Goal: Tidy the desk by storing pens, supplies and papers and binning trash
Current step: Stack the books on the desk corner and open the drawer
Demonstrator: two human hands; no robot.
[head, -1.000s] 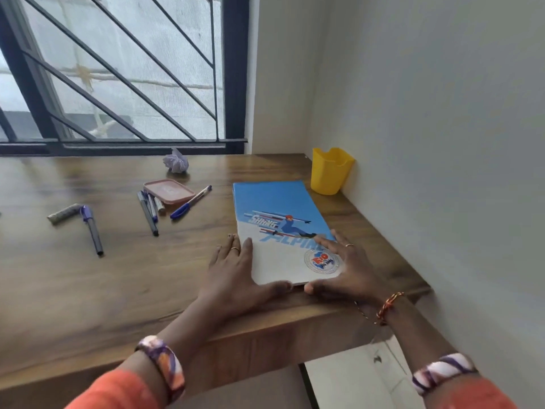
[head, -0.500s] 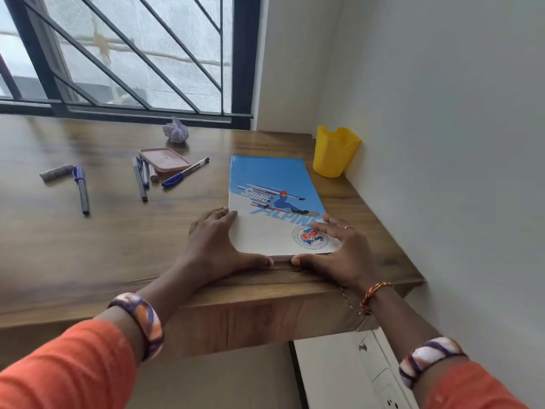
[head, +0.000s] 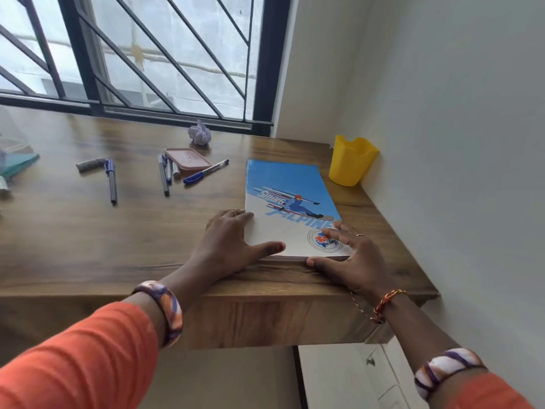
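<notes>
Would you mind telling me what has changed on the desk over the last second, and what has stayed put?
Very little. Both hands stay flat on the near end of the blue booklet: the left hand at its left edge, the right hand over the round logo, thumbs along the near edge. The booklet has hardly shifted. Only the view moved. The pens, crumpled paper and yellow cup lie as before.

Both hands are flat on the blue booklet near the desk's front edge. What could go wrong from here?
1. The booklet lies with its near end almost at the desk front edge, under the left hand and right hand; a pull toward the body may slide it off.
2. The pens lie loose; a careless sweep might roll them.
3. The crumpled paper sits far back by the window, easy to overlook.
</notes>
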